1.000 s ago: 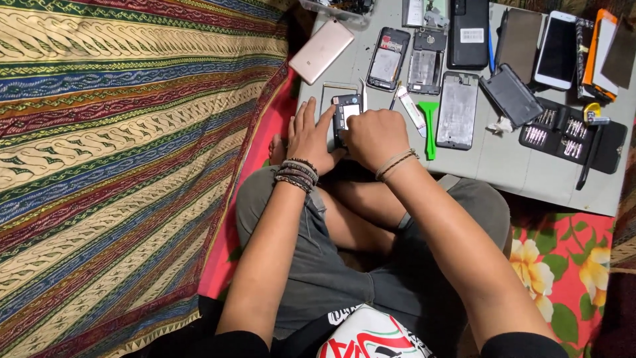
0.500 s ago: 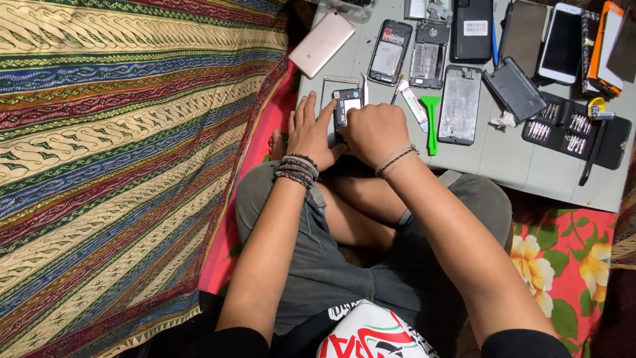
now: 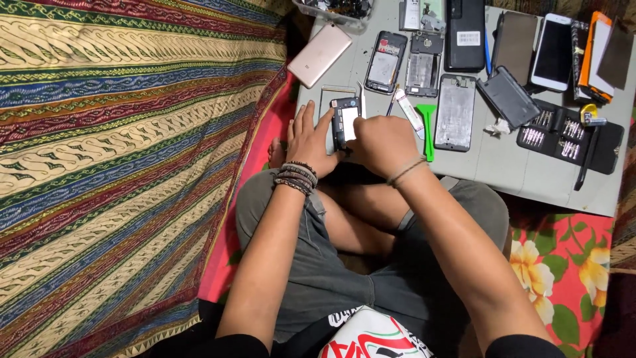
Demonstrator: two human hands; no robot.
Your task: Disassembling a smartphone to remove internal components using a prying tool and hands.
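I see opened phone [image 3: 345, 121] at near edge of grey work board [image 3: 503, 169], propped between both hands. Left hand [image 3: 311, 140] braces its left side, fingers spread, not clenched. Right hand [image 3: 382, 142] curled against its right edge; exact grip hidden. I judge unit light, rigid, fragile inside: hold by frame edges only. Green pry tool [image 3: 427, 129] just beside.
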